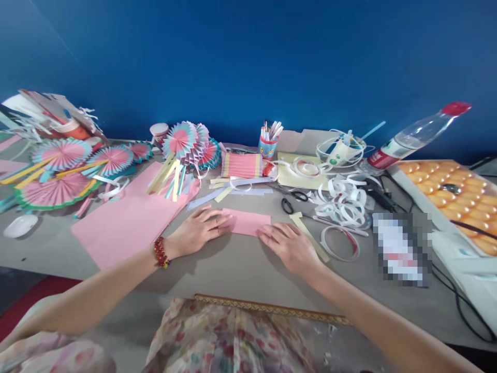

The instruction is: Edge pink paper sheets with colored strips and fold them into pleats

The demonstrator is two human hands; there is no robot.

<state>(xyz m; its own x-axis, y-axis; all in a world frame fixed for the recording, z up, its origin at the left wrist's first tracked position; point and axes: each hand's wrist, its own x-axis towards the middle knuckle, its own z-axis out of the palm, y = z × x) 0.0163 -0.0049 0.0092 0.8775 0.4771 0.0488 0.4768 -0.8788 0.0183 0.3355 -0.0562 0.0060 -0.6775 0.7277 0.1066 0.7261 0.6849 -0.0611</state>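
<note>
A small pink paper [248, 221] lies flat on the grey table [233, 264] in front of me. My left hand [198, 230], with a red bead bracelet at the wrist, presses flat on the paper's left end, fingers stretched out. My right hand [289, 247] rests palm down at the paper's right edge, fingers extended and touching it. Neither hand grips anything.
A large pink sheet [128, 223] lies to the left. Folded paper fans [58, 171] and rosettes [186, 141] sit behind it. Scissors [291, 199], curled white strips [341, 202], a pen cup [267, 145], a tilted bottle [419, 132] and an orange tray [458, 191] fill the right.
</note>
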